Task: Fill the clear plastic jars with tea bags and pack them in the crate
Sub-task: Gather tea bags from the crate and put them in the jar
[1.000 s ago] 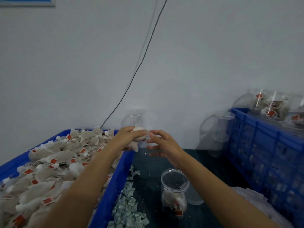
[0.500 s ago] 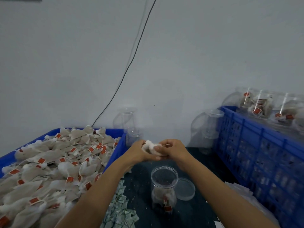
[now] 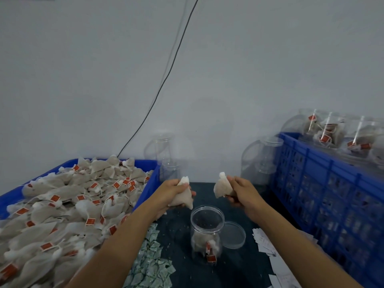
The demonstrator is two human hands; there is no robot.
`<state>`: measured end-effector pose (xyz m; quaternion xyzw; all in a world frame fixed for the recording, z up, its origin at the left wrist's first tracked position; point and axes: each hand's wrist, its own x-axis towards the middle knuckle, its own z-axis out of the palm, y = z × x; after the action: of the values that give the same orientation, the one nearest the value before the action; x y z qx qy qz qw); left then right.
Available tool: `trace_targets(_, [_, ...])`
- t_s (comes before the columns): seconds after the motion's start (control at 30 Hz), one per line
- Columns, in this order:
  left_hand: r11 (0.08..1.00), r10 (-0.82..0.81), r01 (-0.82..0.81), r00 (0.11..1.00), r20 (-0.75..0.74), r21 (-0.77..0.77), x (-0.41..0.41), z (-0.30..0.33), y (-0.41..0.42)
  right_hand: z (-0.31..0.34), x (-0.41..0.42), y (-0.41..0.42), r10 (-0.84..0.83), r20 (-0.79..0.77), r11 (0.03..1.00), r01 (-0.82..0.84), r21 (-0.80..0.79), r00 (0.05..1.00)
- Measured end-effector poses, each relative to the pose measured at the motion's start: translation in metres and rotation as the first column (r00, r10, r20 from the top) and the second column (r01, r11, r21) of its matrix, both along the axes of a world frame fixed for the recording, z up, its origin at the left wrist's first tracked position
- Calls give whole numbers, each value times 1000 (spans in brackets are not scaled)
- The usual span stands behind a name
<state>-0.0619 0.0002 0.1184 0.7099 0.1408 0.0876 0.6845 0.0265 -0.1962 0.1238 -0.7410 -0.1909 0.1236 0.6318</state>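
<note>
An open clear jar stands on the dark table between my forearms, with a few tea bags at its bottom. Its clear lid lies flat just right of it. My left hand grips a white tea bag above and left of the jar mouth. My right hand pinches another tea bag above and right of it. A blue tray heaped with tea bags fills the left side. The blue crate on the right carries filled jars.
Empty clear jars stand against the wall behind the tray, and more empty jars stand beside the crate. Small green-white packets lie by the tray; white paper slips lie by the crate. A black cable runs down the wall.
My hands were together on the tea bags above the jar; now they have moved apart, each holding one tea bag. Before that the left hand brought them from the tray.
</note>
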Motion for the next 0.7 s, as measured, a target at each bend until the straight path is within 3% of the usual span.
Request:
trace_targets(0.2, [983, 150, -152, 988, 27, 105, 7, 3, -12, -26, -13, -1, 188, 231, 973, -148, -179, 955])
trace_targets(0.33, [964, 159, -179, 981, 112, 195, 10, 3, -25, -37, -14, -1, 152, 305, 939, -41, -341, 940])
trace_targets(0.43, [909, 197, -246, 965, 173, 337, 11, -2, -35, -38, -16, 2, 88, 394, 936, 60, -347, 915])
trace_targets(0.57, [800, 275, -364, 929, 246, 478, 13, -4, -44, -36, -22, 14, 110, 363, 958, -2, -286, 925])
trace_targets(0.7, [781, 272, -375, 924, 270, 499, 9, -4, -41, -40, -22, 16, 287, 651, 791, 210, -575, 703])
